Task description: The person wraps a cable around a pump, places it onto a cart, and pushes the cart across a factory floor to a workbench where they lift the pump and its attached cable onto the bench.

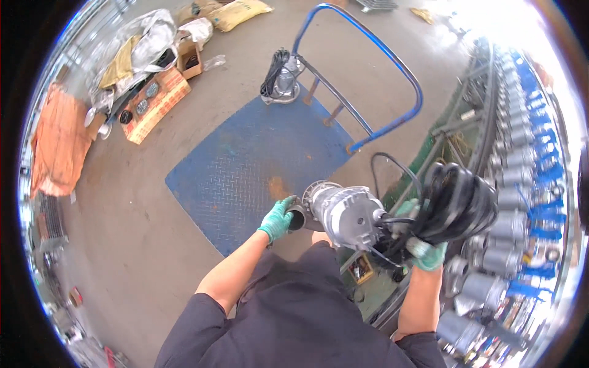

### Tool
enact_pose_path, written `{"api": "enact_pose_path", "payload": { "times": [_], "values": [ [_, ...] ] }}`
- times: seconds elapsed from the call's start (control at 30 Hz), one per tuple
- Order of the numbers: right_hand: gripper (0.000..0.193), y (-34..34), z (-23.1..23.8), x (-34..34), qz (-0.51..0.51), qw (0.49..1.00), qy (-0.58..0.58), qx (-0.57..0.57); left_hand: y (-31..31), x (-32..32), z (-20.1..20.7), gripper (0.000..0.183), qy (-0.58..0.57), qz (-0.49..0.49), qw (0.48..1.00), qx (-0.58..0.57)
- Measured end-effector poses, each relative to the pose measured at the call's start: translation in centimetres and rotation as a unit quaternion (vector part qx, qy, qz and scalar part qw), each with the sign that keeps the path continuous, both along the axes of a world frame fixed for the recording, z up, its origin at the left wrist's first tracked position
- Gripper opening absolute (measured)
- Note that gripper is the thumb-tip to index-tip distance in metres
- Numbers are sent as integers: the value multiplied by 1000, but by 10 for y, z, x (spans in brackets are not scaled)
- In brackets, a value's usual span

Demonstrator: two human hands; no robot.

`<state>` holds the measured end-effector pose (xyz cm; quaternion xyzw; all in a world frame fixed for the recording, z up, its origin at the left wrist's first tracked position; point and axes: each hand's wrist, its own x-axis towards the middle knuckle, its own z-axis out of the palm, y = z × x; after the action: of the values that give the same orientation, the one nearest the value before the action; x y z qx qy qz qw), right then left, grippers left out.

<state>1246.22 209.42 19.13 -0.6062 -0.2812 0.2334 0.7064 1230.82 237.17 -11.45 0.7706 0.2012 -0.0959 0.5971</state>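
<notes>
Between my hands hangs a grey metal submersible pump [346, 214], tilted, over the near right corner of a blue platform cart [239, 165]. My left hand [277, 219], in a green glove, is closed round the pump's round outlet pipe [296, 218]. On the other side my right hand [428, 251], gloved too, grips the thick coil of black cable [457, 202] joined to the pump's top; the coil hides part of its fingers. At the far corner of the cart stands a second pump [285, 80] with its black cable bundled beside it.
The cart's blue tube handle [392, 55] rises at its far right side. Along the right runs a line of many grey pumps [515, 178] with blue parts. At the left lie an orange sack [61, 141], a wooden crate [156, 104] and silvery sheeting [144, 37].
</notes>
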Motion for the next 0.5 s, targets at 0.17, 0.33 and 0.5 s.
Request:
{"api": "enact_pose_path", "payload": {
  "times": [0.17,0.33,0.5],
  "values": [
    [74,55,-87,144,78,987,78,-120,21,72,-104,61,22,203,968,-145],
    [51,126,-185,276,156,974,92,-137,49,152,-201,65,50,356,899,-252],
    [55,169,-285,372,155,979,38,-129,110,273,-276,63,37,369,914,-167]
  ]
}}
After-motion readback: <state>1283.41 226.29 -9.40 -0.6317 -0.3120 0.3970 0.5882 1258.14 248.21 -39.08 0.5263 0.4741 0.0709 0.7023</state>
